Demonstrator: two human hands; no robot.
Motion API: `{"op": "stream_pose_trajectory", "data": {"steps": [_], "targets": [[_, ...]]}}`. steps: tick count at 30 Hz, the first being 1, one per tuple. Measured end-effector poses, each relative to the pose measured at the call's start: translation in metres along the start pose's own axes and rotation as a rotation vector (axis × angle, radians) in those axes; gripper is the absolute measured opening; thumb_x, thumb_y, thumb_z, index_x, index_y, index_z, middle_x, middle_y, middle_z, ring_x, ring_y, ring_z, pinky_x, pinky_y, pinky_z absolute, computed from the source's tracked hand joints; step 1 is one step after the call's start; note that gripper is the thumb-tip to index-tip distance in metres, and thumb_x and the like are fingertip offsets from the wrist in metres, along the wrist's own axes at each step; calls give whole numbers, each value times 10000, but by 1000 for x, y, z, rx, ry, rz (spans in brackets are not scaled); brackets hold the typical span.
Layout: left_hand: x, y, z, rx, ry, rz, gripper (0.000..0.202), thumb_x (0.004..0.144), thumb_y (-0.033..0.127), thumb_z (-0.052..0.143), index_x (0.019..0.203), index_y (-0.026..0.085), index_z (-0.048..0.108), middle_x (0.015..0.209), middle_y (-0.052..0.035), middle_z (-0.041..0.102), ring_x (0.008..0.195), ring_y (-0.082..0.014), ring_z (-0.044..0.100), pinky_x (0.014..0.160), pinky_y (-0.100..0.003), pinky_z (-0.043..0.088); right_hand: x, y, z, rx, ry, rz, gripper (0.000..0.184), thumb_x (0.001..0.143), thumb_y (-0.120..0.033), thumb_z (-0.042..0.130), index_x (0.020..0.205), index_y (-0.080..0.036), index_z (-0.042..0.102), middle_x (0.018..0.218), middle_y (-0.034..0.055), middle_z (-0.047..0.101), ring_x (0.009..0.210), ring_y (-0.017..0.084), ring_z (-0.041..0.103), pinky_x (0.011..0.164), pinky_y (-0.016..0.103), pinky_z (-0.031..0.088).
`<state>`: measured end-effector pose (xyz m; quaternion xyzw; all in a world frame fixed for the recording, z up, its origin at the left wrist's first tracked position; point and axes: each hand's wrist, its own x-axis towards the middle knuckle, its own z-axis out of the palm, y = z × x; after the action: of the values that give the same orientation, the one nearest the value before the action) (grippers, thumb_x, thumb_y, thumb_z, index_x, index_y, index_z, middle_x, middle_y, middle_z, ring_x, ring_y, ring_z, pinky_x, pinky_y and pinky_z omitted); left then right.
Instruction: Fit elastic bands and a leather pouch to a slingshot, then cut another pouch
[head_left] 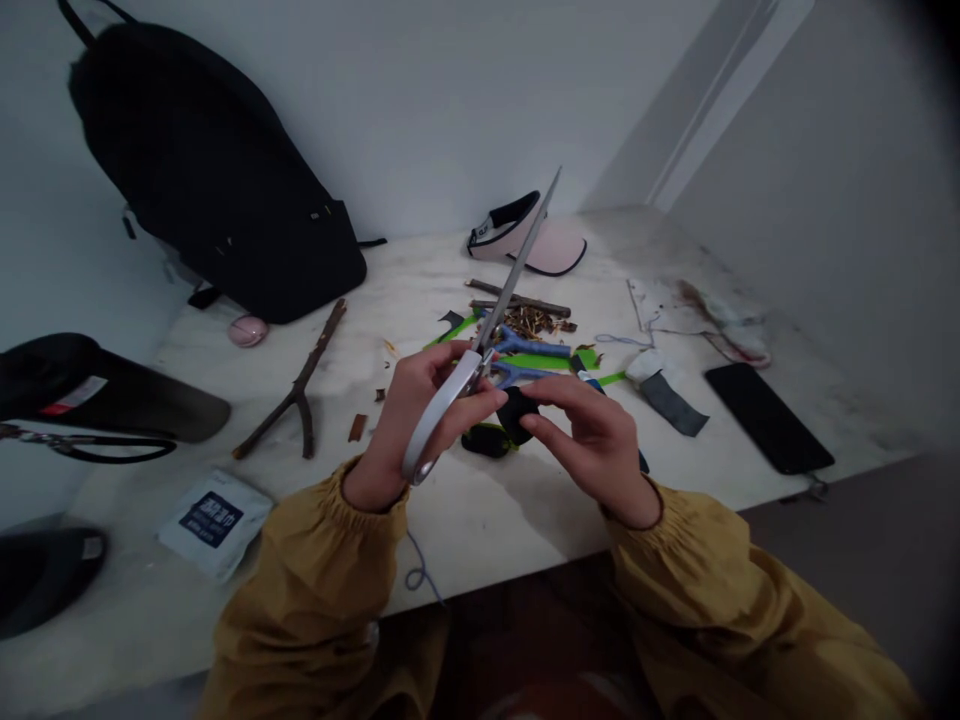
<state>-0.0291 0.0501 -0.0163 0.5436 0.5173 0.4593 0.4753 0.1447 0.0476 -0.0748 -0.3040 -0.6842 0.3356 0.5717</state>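
Note:
My left hand (409, 415) is closed around the grey handles of long scissors (480, 345), whose blades point up and away toward the wall. My right hand (592, 435) pinches a small black piece (516, 410) between thumb and fingers, right beside the left hand's fingertips. Both hands hover over the white table (480, 510). Under them lie a dark scrap with a green edge (487, 440), blue forked pieces (529, 348) and green strips (540, 360).
A black backpack (217, 170) leans on the wall at the back left. A forked stick (300, 385), a pink visor (529, 240), wood chips (532, 320), a grey strip (671, 400), a black phone (769, 418) and a white packet (214, 520) lie on the table.

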Motion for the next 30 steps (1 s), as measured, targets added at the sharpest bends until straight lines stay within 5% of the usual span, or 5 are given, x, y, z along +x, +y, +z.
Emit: {"op": "stream_pose_trajectory", "data": {"steps": [6,13,22,30], "targets": [[0,-4,1,-8,-92,-28,291,598,162,770,861,159,646,644,40,640,418,-49,473,398,-177,404,2,2,-6,-58,-45,-75,334,738,-95,731,1005,-295,722,913,-5,748,827,145,689,779,307,573],[-3,0,2,5,17,-16,397,570,145,790,943,149,654,660,33,669,424,-49,480,387,-168,388,-2,3,0,-66,197,15,281,701,-136,773,922,-307,750,835,-14,764,785,162,707,745,319,589],[-6,-1,8,30,23,65,335,600,136,746,917,157,639,636,28,680,487,-92,578,462,-191,479,3,-2,-11,-183,11,-65,196,742,-182,747,915,-272,728,853,1,753,775,172,699,748,333,586],[-5,-12,10,-14,36,159,415,576,157,785,954,169,614,781,-42,755,479,-91,555,489,-233,514,4,1,-11,-84,6,138,78,784,-255,713,850,-227,682,790,7,706,729,146,658,666,297,542]]}}
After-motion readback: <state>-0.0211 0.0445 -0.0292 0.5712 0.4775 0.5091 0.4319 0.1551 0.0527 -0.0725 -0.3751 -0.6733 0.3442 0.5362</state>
